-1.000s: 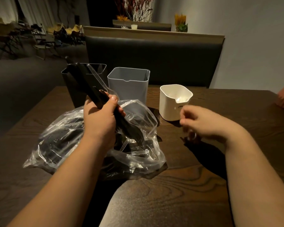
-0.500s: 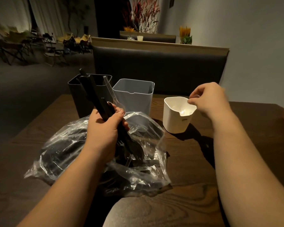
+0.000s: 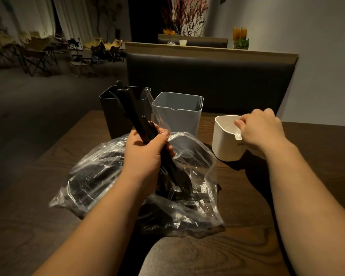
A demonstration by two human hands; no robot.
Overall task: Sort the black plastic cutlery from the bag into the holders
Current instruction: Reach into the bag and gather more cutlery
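Observation:
My left hand [image 3: 145, 154] grips a bundle of black plastic cutlery [image 3: 131, 112] with a clear spoon [image 3: 155, 111] alongside it. The handles point up and away, and the fork tines hang over the open clear bag [image 3: 100, 176]. More black cutlery lies inside the bag. Behind it stand a black holder [image 3: 110, 120], a grey holder [image 3: 177, 118] and a lower white holder [image 3: 225, 146]. My right hand [image 3: 261, 130] rests at the white holder's right rim with its fingers curled. Whether they hold anything is hidden.
Everything stands on a dark wooden table [image 3: 247, 246]. A dark padded bench back [image 3: 207, 80] rises just behind the holders. Folding chairs [image 3: 38, 50] stand far off at the left. The grey wall is at the right.
My right hand rose from the table beside the bag to the white holder, then dropped onto its right rim. My left hand kept the bundle almost still.

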